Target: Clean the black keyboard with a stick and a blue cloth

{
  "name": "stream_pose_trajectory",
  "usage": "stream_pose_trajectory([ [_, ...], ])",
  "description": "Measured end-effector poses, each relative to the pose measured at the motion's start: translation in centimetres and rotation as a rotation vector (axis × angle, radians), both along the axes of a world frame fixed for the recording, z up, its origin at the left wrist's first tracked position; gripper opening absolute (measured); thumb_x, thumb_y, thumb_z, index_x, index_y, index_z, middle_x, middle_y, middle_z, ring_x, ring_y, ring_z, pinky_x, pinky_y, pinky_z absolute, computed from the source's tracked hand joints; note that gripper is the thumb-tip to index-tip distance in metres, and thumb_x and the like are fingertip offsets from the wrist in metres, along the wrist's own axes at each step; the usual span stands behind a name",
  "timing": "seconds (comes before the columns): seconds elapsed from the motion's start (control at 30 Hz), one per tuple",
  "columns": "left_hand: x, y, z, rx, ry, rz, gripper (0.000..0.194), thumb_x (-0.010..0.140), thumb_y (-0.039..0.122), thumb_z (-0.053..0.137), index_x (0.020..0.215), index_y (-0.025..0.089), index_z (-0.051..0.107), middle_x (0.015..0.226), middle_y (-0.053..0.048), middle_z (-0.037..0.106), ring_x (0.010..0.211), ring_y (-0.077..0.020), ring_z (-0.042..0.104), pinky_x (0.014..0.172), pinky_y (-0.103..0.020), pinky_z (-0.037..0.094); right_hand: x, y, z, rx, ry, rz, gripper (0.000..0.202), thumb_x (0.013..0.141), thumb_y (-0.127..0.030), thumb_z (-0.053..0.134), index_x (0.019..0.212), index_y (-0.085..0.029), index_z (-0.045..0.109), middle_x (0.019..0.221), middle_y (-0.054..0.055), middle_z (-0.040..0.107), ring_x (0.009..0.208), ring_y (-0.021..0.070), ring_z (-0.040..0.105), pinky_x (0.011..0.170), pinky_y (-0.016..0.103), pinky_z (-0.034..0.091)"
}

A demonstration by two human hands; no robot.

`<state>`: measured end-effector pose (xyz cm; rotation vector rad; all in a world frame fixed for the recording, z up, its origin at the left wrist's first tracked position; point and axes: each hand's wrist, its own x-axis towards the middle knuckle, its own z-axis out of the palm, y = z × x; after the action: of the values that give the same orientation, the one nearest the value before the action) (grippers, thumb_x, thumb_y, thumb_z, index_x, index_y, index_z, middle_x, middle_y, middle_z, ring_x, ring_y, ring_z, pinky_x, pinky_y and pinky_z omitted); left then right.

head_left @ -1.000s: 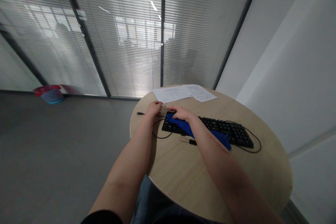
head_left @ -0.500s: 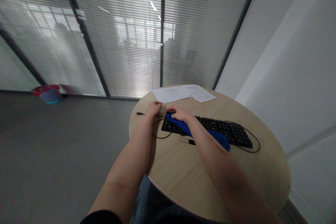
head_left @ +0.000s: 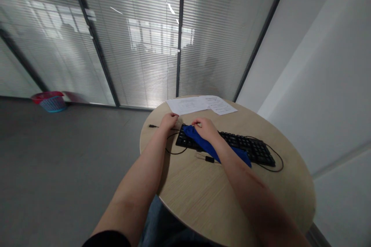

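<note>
A black keyboard (head_left: pixel 257 152) lies across the round wooden table, with a blue cloth (head_left: pixel 203 142) spread slantwise over its left and front part. My right hand (head_left: pixel 205 128) is over the cloth and the keyboard's left half, fingers bent together; what they pinch is too small to make out. Just left of the keyboard's upper left corner, my left hand (head_left: pixel 169 121) rests with curled fingers, and its contents are hidden. A black cable runs beneath or beside it to a plug (head_left: pixel 153 126). In front of the keyboard lies a small black-handled tool (head_left: pixel 209 159), partly beside my right forearm.
Two printed paper sheets (head_left: pixel 188 105) lie at the back of the table (head_left: pixel 197 197). A cable loop curves around the keyboard's right end. A red and blue basket (head_left: pixel 53 102) stands on the floor at far left. Glass panels with blinds rise behind the table.
My right hand has shifted slightly right along the keyboard, uncovering more of the cloth's upper left end. My left hand has barely moved. The view has shifted a little.
</note>
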<state>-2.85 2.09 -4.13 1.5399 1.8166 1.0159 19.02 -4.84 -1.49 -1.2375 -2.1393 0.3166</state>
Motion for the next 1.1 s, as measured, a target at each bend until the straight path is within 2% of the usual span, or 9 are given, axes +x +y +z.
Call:
stream_pose_trajectory([
  [0.1, 0.1, -0.2, 0.1, 0.019, 0.039, 0.0, 0.028, 0.086, 0.026, 0.058, 0.104, 0.015, 0.076, 0.087, -0.01, 0.076, 0.078, -0.0204, 0.07, 0.064, -0.025, 0.05, -0.2, -0.7, -0.5, 0.022, -0.115, 0.148, 0.025, 0.085, -0.031, 0.07, 0.108, -0.024, 0.077, 0.116, 0.009, 0.072, 0.112, 0.0262, 0.061, 0.105, 0.039, 0.042],
  [0.17, 0.2, -0.4, 0.3, 0.017, 0.05, 0.003, 0.027, 0.086, 0.025, 0.057, 0.104, 0.016, 0.076, 0.086, -0.01, 0.077, 0.078, -0.0204, 0.07, 0.066, -0.025, 0.051, -0.3, -0.9, -0.9, 0.025, -0.179, 0.143, 0.03, 0.082, -0.035, 0.074, 0.11, -0.025, 0.077, 0.122, 0.01, 0.07, 0.116, 0.0281, 0.06, 0.106, 0.041, 0.04],
  [0.33, 0.6, -1.0, 0.8, 0.035, 0.097, -0.01, 0.026, 0.084, 0.022, 0.059, 0.101, 0.016, 0.077, 0.086, -0.009, 0.077, 0.079, -0.0211, 0.07, 0.071, -0.028, 0.051, 1.0, -0.9, -0.1, 0.012, -0.237, 0.062, 0.013, 0.085, -0.027, 0.069, 0.095, -0.023, 0.078, 0.11, 0.008, 0.074, 0.108, 0.027, 0.064, 0.098, 0.037, 0.044],
  [0.5, 1.0, -1.1, 1.0, 0.045, 0.148, -0.057, 0.026, 0.085, 0.022, 0.059, 0.101, 0.016, 0.078, 0.087, -0.009, 0.078, 0.082, -0.0215, 0.07, 0.076, -0.028, 0.051, 2.9, -1.5, 0.7, -0.047, -0.166, -0.122, 0.018, 0.089, -0.025, 0.06, 0.102, -0.022, 0.072, 0.095, 0.008, 0.075, 0.088, 0.0242, 0.067, 0.08, 0.032, 0.047],
  [0.7, 1.7, -1.2, 0.6, 0.048, 0.258, -0.104, 0.025, 0.086, 0.026, 0.059, 0.1, 0.019, 0.078, 0.096, -0.009, 0.078, 0.093, -0.0231, 0.07, 0.083, -0.027, 0.051, 2.2, -2.5, -1.0, 0.093, -0.142, 0.008, 0.02, 0.087, -0.016, 0.059, 0.103, -0.023, 0.069, 0.107, 0.006, 0.072, 0.101, 0.0222, 0.063, 0.092, 0.032, 0.044],
  [0.87, 2.0, -1.4, 0.2, 0.071, 0.293, -0.142, 0.027, 0.087, 0.027, 0.056, 0.102, 0.019, 0.078, 0.104, -0.01, 0.078, 0.101, -0.0254, 0.069, 0.088, -0.03, 0.05, 0.6, -2.8, -1.4, 0.216, -0.048, -0.032, 0.012, 0.087, -0.015, 0.058, 0.093, -0.021, 0.067, 0.096, 0.007, 0.067, 0.096, 0.0224, 0.059, 0.089, 0.032, 0.043],
  [1.1, 2.6, -1.7, 0.3, 0.072, 0.323, -0.172, 0.027, 0.087, 0.027, 0.057, 0.102, 0.019, 0.079, 0.108, -0.01, 0.077, 0.103, -0.0262, 0.069, 0.09, -0.031, 0.05, 0.4, -2.9, -2.0, 0.184, -0.119, -0.013, 0.012, 0.088, -0.018, 0.061, 0.095, -0.022, 0.07, 0.098, 0.007, 0.068, 0.099, 0.0248, 0.058, 0.091, 0.036, 0.043],
])
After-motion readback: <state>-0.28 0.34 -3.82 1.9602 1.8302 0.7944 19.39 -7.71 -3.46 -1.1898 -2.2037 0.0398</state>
